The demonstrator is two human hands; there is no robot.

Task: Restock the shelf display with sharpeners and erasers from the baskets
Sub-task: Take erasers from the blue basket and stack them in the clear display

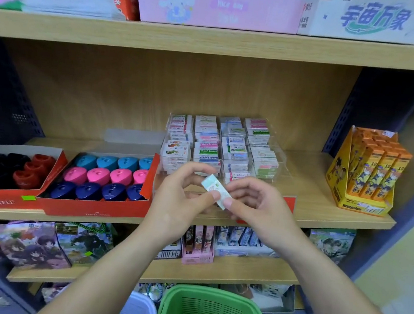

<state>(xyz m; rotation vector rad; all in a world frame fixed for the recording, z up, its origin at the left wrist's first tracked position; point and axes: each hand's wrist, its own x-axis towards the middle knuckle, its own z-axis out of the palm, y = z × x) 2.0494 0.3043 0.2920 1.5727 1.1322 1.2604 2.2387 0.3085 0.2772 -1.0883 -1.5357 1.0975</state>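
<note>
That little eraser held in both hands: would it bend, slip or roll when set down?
Probably stiff: the eraser looks straight though the left hand and right hand pinch it only near its ends. Likely light, since fingertips alone carry it. Its flat, blocky shape should lie still, not roll.

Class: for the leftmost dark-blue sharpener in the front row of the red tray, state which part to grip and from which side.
Probably from above. Pinch the raised, rounded top of the dark-blue sharpener. The red tray walls it in at the front and left, and the neighbouring sharpeners crowd its other sides, so only the top is free.
</note>
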